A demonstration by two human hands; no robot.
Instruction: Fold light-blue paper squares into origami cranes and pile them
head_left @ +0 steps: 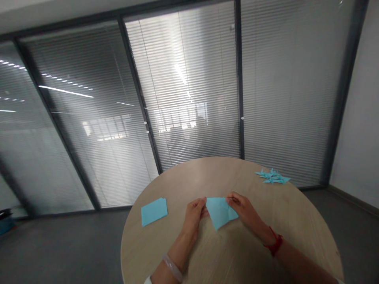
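Between my two hands is a light blue sheet of paper (220,213), with faint creases and one corner pointing down toward me. My left hand (195,213) pinches its left corner between thumb and fingers. At the upper right edge my right hand (240,205) grips the same sheet, thumb and fingers closed on it. The paper is held just over the table, though I cannot tell whether its lower corner touches the wood. A stack of blue paper (154,212) lies to the left of my left hand.
The round wooden table (207,173) has a pile of folded blue paper pieces (272,176) near its far right edge. Behind it stands a glass partition with blinds (195,86). A dark bin-like object (6,221) is on the floor at far left.
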